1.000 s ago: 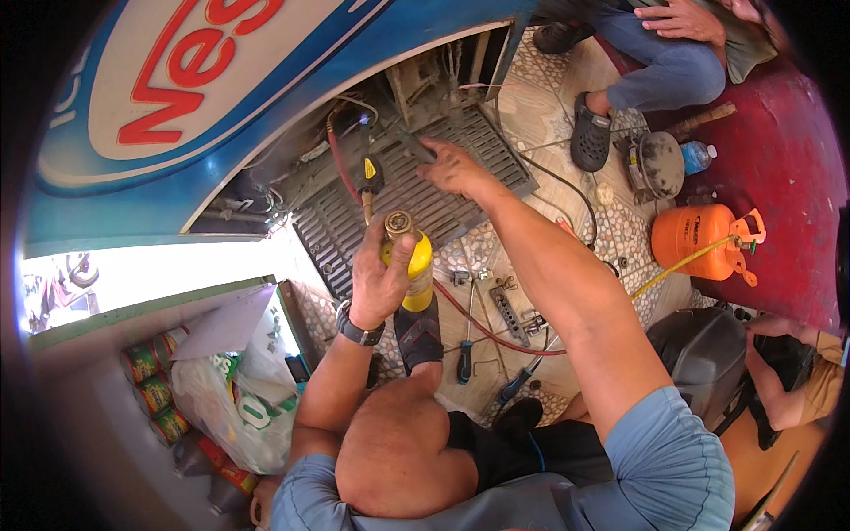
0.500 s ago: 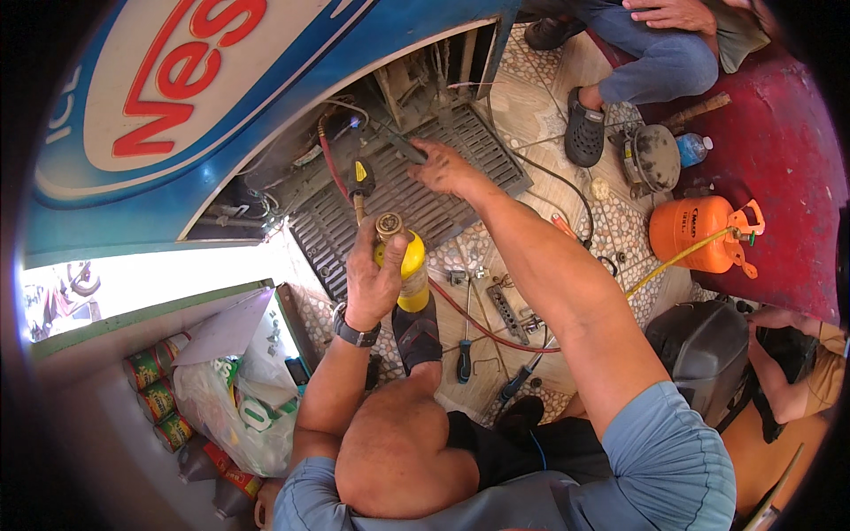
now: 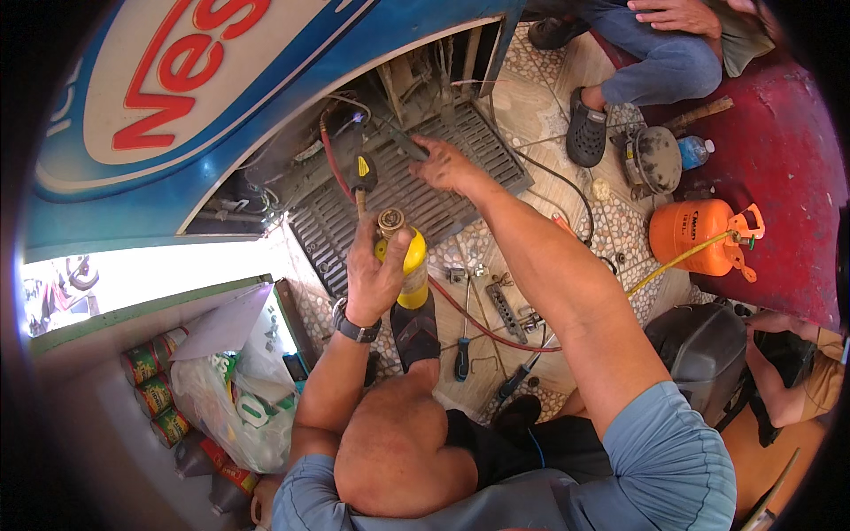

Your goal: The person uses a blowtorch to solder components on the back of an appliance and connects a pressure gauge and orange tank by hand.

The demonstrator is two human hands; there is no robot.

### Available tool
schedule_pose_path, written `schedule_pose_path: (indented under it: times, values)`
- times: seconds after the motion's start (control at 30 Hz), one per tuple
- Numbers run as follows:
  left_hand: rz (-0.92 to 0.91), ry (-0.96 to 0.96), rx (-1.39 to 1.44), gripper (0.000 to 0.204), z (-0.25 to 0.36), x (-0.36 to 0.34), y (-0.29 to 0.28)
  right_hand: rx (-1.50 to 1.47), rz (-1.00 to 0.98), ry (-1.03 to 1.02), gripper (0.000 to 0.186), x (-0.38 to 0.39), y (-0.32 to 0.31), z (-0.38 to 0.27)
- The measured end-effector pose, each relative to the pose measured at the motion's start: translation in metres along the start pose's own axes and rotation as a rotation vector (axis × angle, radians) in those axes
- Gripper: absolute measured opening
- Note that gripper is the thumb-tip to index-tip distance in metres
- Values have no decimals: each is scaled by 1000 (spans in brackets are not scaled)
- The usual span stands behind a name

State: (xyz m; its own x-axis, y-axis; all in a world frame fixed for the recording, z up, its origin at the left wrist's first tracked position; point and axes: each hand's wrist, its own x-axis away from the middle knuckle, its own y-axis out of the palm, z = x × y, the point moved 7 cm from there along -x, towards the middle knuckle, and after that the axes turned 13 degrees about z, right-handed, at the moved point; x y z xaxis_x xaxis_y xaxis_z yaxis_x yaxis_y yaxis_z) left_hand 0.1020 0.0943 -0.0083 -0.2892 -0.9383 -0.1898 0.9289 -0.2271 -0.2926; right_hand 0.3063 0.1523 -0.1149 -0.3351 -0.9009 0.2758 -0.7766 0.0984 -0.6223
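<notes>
My left hand [image 3: 374, 281] is wrapped round a hand torch with a yellow gas cylinder [image 3: 414, 264]. Its black head [image 3: 362, 168] points up toward the opening under a blue cabinet [image 3: 292, 111]. A small bluish glow shows by the thin pipes [image 3: 347, 103] in there. My right hand [image 3: 450, 168] grips a dark-handled tool, apparently pliers [image 3: 407, 146], whose far end reaches toward the same pipes; its jaws are too small to make out. Below both hands lies a slatted metal grille [image 3: 443, 208], tilted across the floor.
Screwdrivers [image 3: 462, 361], a manifold-like metal block [image 3: 505, 310] and a red hose [image 3: 469, 323] lie on the tiles. To the right stand an orange gas cylinder [image 3: 695, 237] and a dark round compressor [image 3: 655, 159]. Other people sit close by. A bag-filled box [image 3: 235, 411] is at left.
Both hands keep their grips and nearly the same places. The view has shifted very slightly; the glow by the pipes remains.
</notes>
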Motion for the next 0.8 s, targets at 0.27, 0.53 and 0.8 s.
schedule_pose_path:
  times: [0.27,0.53,0.8]
  values:
    - [-31,-57,20,50,-6,-1,3,-7,53,-35,75,1,-4,1]
    - [-28,-70,7,46,-6,0,4,4,31,-35,75,1,-3,-1]
    - [-26,-82,-12,50,-3,1,4,-25,26,-35,75,-1,-1,3]
